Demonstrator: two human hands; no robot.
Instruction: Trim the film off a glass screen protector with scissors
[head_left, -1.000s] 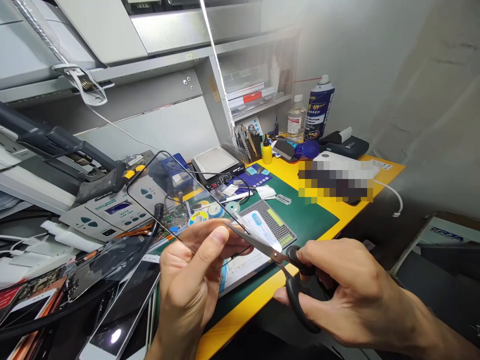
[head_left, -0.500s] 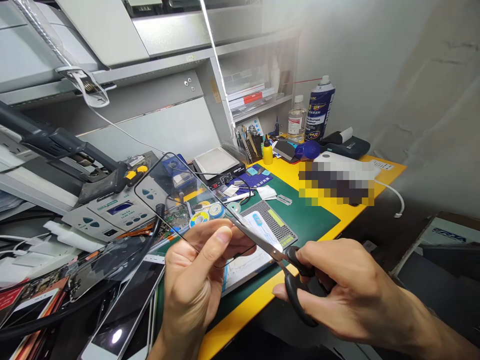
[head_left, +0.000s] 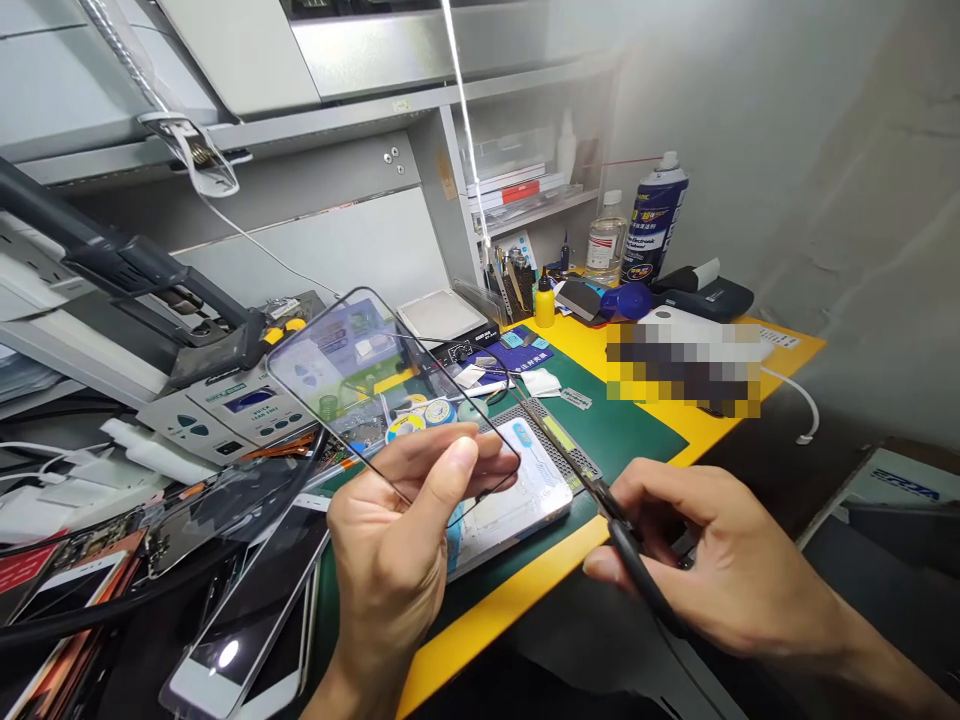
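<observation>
"While the left hand (head_left: pixel 394 540) pinches a clear, black-rimmed glass phone panel (head_left: pixel 337 370) between thumb and fingers, up above the green rubber mat (head_left: pixel 630 430) — what's the right hand (head_left: pixel 720 560) doing?"

"Curled closed around black-handled steel scissors (head_left: pixel 637 555) — blades near the panel's edge."

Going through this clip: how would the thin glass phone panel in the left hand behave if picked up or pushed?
The glass phone panel is probably stiff and light: the left hand holds it at one end, and the rest stands out without visible sag. So thin, it likely chips or cracks easily, and its smooth face may slip.
</observation>
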